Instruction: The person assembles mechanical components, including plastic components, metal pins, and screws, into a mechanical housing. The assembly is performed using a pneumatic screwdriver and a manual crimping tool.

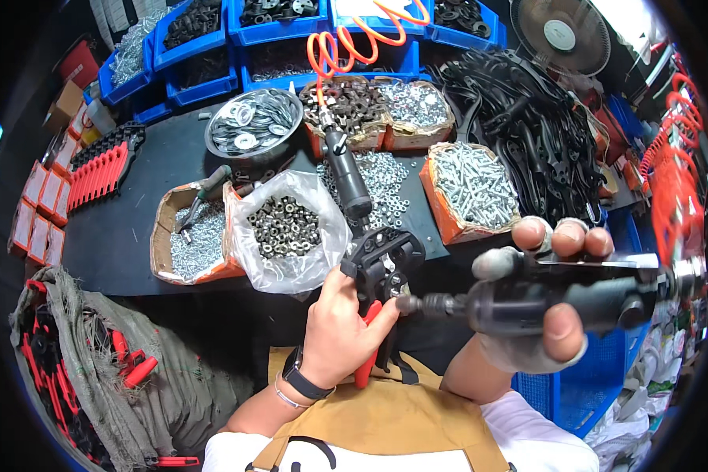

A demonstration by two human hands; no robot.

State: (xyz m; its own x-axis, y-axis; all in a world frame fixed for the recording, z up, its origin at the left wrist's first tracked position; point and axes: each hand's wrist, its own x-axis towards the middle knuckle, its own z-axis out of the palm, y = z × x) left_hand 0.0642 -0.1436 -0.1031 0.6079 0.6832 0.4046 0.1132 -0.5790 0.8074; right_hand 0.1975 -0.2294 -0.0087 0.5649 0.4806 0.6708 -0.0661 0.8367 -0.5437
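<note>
My left hand [338, 326] is closed around a hand tool with a black jaw-like head [385, 250] and a red handle [367, 354], in front of my apron. My right hand [539, 299], in a pale glove with bare fingertips, grips a black air screwdriver [547, 303] lying level. Its tip points left and ends beside my left thumb, near the tool's head; whether it touches a fastener I cannot tell. A second air screwdriver [346, 173] hangs from an orange coiled hose [346, 47], its lower end just above the black head.
On the dark table stand a bag of nuts [283, 228], a box of small screws [200, 244], a bowl of washers [252, 122] and a box of bolts [472, 185]. Black tool parts [527, 126] pile up at right. A sack of red-handled parts [134, 377] stands at lower left.
</note>
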